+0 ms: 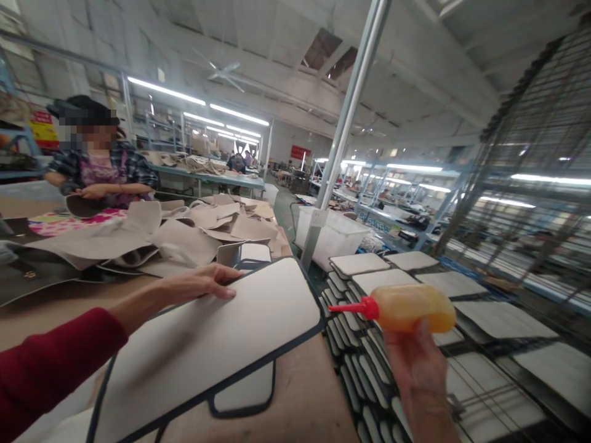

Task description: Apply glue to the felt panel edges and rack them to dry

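**Right hand (418, 360) is gripping a squeeze bottle (413, 304) near a dark-edged panel (217, 344) in the left hand (196, 286)**

The right hand is clasping the yellow-orange bottle from below, holding it on its side, with its red nozzle (353, 307) pointing left. The nozzle's tip is appearing just beside the panel's far right corner; whether the two are touching, I cannot tell. The left hand is pinching the panel at its far long edge, the thumb lying on the pale face and the fingers reaching over the rim; their tips are partly hidden. The panel is slanting across the middle of the view, above a brown table (309, 403), and is partly covering a smaller panel (244, 391) with the same dark edging. A red sleeve (60, 357) is covering the left forearm.

Beyond the panel, loose beige pieces (189, 240) are lying in an overlapping heap. Right of the table, more pale panels (362, 264) with dark edges are spreading out in rows, several lying below the bottle. A metal post (346, 117) is rising at a slant behind the panel, and a white bin (337, 231) is standing next to it. On the far left, a co-worker (99, 163) in plaid sleeves is holding a grey-brown piece (85, 206). Overhead, strip lights (166, 91) are glowing near a ceiling fan (225, 71).
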Tool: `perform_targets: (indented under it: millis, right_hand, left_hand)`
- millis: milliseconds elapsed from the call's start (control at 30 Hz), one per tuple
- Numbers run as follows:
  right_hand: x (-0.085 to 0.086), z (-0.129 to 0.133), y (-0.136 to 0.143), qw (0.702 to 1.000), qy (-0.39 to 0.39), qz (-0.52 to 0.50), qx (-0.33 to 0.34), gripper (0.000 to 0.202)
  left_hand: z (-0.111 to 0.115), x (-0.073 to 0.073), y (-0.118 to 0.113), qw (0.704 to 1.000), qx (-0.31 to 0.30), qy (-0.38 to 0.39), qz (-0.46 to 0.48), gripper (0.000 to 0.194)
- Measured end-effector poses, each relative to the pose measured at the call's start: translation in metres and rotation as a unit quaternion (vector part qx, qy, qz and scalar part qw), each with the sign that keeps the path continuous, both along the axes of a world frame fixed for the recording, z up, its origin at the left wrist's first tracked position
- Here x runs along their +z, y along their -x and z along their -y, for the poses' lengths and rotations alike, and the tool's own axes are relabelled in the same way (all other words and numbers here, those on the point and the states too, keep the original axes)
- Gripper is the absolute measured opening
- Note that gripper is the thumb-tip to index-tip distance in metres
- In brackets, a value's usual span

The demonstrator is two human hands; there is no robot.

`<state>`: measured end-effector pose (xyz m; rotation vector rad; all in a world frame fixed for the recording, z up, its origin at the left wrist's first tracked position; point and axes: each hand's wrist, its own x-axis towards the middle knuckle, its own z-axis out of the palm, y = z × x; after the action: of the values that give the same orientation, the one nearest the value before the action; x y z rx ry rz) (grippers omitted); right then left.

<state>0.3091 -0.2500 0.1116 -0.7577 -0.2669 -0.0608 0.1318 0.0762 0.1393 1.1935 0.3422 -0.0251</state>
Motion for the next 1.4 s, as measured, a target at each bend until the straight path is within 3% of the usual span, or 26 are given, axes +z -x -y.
perform_targets:
  millis: [200, 300, 433, 567, 700, 967, 1400]
  right_hand:
    - [0.006, 0.0, 0.004, 0.998, 0.027, 0.059, -0.013, 0.048]
    - [0.007, 0.001, 0.005, 0.997, 0.037, 0.061, -0.023, 0.052]
    - [0.006, 0.003, 0.005, 0.995, 0.061, 0.073, -0.03, 0.051]
    - [0.004, 0.005, 0.007, 0.992, 0.068, 0.092, -0.053, 0.057]
    - [0.002, 0.005, 0.01, 0.991, 0.063, 0.099, -0.063, 0.055]
    - [-0.002, 0.007, 0.013, 0.984, 0.028, 0.158, -0.07, 0.045]
    - [-0.006, 0.0, 0.015, 0.98, 0.021, 0.162, -0.118, 0.039]
  left_hand:
    - [0.006, 0.01, 0.007, 0.995, 0.049, 0.075, -0.04, 0.055]
    - [0.007, 0.011, 0.007, 0.995, 0.049, 0.069, -0.056, 0.049]
    - [0.005, 0.007, 0.007, 0.998, -0.044, -0.038, -0.001, 0.045]
    - [0.0, 0.0, 0.005, 0.977, -0.149, -0.136, 0.063, 0.044]
    - [-0.001, -0.005, 0.004, 0.966, -0.18, -0.163, 0.087, 0.048]
    - [-0.003, -0.017, -0.001, 0.971, -0.175, -0.128, 0.1, 0.051]
    - [0.005, -0.034, -0.014, 0.98, -0.138, -0.083, 0.118, 0.049]
